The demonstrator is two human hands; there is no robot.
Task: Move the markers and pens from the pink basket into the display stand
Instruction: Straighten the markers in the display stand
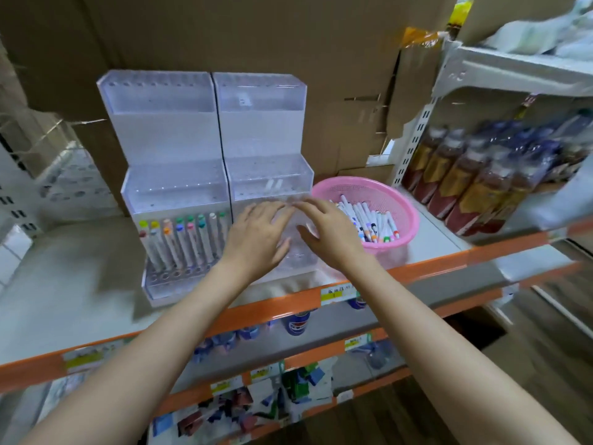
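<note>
On the upper shelf (pixel 64 284), the pink basket (pixel 409 226) stands just right of the display stand (pixel 179 139). I record a heap of white-barrelled markers (pixel 369 220) with coloured caps lying loose inside it. The stand is two clear stepped units side by side. The left unit (pixel 173 187) carries a row of capped markers (pixel 183 242) upright in its lowest tier. The contents of the right unit (pixel 266 130) I cannot make out: two pale marks in its middle tier are too blurred to identify. Its lowest tier is largely hidden behind both hands, and blur smears its front edge.

The left hand (pixel 256 236) and right hand (pixel 327 232) lie flat over that tier, fingers spread and nearly straight, grasping nothing. I cannot tell whether the fingertips touch the plastic. The right hand also hides part of the basket's left wall.

The shelf surface is pale grey, with an orange front edge (pixel 282 305) bearing a yellow price label (pixel 337 292). Packed brown bottles (pixel 465 187) sit on the neighbouring rack at right. Cardboard boxes (pixel 224 33) rise behind. Blue cans (pixel 295 322) show on the shelf below, partly cut off by the arms.
</note>
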